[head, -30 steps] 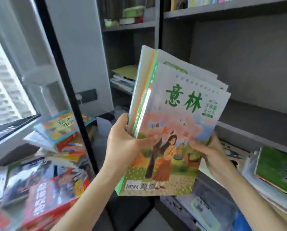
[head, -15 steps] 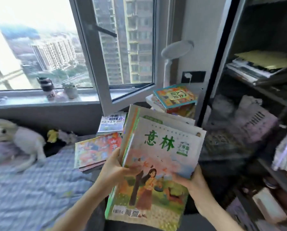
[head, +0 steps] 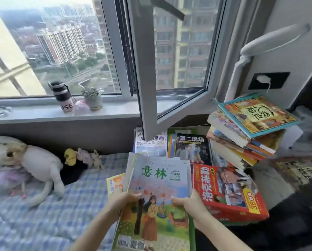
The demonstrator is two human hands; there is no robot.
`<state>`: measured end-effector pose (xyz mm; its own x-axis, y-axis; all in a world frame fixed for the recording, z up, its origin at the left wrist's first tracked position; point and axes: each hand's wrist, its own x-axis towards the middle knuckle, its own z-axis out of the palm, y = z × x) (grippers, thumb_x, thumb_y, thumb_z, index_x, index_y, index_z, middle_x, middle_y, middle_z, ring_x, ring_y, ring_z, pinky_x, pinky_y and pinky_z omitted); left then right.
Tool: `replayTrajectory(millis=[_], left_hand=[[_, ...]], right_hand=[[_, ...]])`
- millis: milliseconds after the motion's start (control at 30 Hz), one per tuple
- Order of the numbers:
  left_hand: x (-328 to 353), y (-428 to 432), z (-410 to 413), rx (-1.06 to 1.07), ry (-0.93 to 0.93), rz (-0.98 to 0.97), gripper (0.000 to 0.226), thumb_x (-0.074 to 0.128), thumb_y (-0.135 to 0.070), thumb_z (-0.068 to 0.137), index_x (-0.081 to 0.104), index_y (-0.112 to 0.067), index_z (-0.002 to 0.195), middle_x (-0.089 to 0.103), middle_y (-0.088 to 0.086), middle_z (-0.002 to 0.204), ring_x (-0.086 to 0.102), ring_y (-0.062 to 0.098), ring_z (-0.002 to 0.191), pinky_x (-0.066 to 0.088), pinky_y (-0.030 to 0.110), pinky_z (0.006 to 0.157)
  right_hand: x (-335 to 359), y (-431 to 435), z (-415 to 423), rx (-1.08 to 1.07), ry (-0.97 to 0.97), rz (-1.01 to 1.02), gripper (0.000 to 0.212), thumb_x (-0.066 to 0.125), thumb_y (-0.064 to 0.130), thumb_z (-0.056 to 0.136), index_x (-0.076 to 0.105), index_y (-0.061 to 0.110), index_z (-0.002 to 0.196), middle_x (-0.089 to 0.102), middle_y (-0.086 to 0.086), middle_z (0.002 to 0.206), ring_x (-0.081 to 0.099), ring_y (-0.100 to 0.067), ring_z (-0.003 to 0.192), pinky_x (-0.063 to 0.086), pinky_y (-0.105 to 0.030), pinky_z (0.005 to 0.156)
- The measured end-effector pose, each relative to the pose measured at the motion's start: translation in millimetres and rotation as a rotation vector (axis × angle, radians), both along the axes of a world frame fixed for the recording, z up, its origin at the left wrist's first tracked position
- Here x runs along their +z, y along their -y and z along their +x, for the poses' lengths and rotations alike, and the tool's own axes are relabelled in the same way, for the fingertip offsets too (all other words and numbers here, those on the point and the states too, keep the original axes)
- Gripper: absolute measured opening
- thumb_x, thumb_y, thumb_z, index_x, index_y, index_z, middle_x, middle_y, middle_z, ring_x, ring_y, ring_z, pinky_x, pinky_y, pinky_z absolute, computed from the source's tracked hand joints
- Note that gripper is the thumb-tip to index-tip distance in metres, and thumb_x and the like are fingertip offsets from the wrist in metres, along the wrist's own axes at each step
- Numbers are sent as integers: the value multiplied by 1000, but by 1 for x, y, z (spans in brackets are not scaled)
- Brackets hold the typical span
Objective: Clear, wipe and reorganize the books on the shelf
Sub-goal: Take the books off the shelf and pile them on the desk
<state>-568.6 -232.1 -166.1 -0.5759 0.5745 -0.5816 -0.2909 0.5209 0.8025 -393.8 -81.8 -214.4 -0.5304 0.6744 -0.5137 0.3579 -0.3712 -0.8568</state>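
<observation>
Fingers (head: 133, 195) pinch the magazines (head: 158, 180), bottom centre: left hand (head: 122, 201) on the left edge, right hand (head: 189, 201) on the right. Long axis points up-frame toward books (head: 224, 187) on the bed (head: 43, 214); bare bedding lies lower left, nearer the left hand.

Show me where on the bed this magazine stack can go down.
Free: the checked bedspread between the plush rabbit and the left hand. Crowded: right of the magazine stack, with red book, black book and leaning pile.
</observation>
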Motion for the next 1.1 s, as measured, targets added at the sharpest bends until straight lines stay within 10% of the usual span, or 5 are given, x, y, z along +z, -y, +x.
replayTrajectory(millis=[367, 500, 600, 767, 1100], left_hand=[[-51, -106, -148, 17, -31, -148, 32, 68, -1, 83, 50, -5, 57, 41, -5, 31, 34, 4, 23, 23, 14, 29], [-63, -133, -180, -79, -57, -77, 6, 65, 6, 79, 65, 6, 85, 70, 15, 74, 62, 15, 55, 48, 25, 50], [-68, -152, -200, -101, -140, 1, 41, 65, -2, 79, 59, -6, 120, 64, 8, 115, 59, 19, 91, 51, 40, 84], [-55, -167, -202, -8, -414, -103, 27, 60, -8, 84, 62, -15, 110, 65, 5, 105, 61, 23, 94, 50, 39, 87], [33, -164, -81, -838, -821, -189, 22, 55, -33, 93, 66, -18, 104, 70, 0, 104, 59, 14, 86, 45, 24, 75]], right_hand=[[-21, -81, -141, -109, 122, -64, 12, 72, 0, 82, 62, 1, 89, 67, -14, 81, 65, -31, 74, 55, -53, 79], [-22, -114, -169, -134, 184, 25, 26, 71, 2, 83, 55, 4, 103, 66, -14, 103, 63, -25, 87, 54, -32, 68], [-15, -137, -180, -135, 328, 214, 26, 63, 5, 87, 57, 19, 107, 66, -4, 105, 61, -24, 93, 53, -34, 75], [10, -153, -158, 27, 656, 541, 13, 55, 21, 91, 67, 21, 97, 69, 1, 99, 63, -23, 94, 52, -31, 76], [98, -106, -7, 91, 374, 583, 7, 59, 27, 92, 65, 25, 92, 66, 8, 82, 62, -7, 78, 50, -25, 69]])
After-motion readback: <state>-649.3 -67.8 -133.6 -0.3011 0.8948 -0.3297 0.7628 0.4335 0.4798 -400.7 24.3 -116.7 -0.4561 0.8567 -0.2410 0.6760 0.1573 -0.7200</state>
